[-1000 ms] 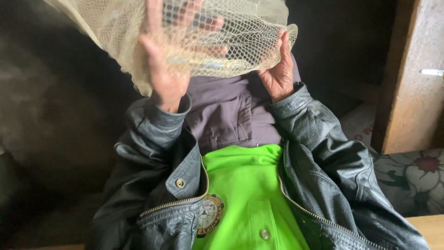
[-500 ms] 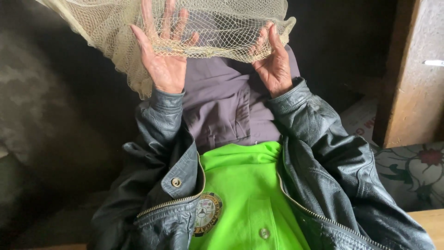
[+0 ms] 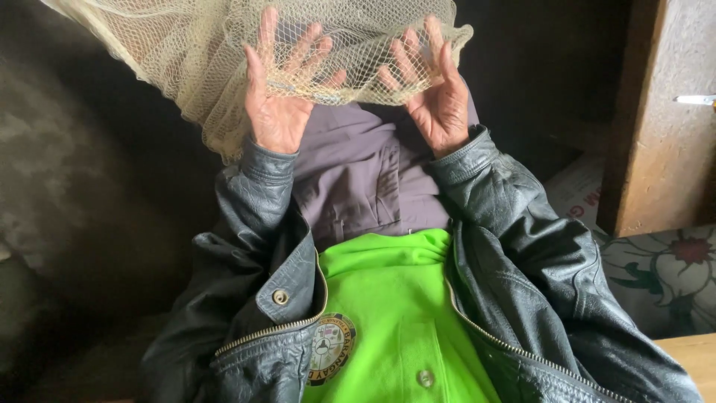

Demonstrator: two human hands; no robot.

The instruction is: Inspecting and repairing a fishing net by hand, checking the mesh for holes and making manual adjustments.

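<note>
A beige mesh net hangs across the top of the head view, bunched and trailing off to the upper left. My left hand is raised palm toward me, its spread fingers pushed up into the mesh. My right hand is raised the same way a little to the right, with its fingertips caught in the net's lower edge. Both hands hold the net up. Black leather jacket sleeves cover both arms, over a bright green shirt and grey-purple trousers.
A wooden post stands at the right, with a flower-patterned cloth at its foot. A strip of wooden board shows at the lower right. The left side is a dark, rough wall.
Both hands have turned palms toward me and spread their fingers inside the mesh. The right hand has come out from behind the net's edge. The net has stretched wider between them.
</note>
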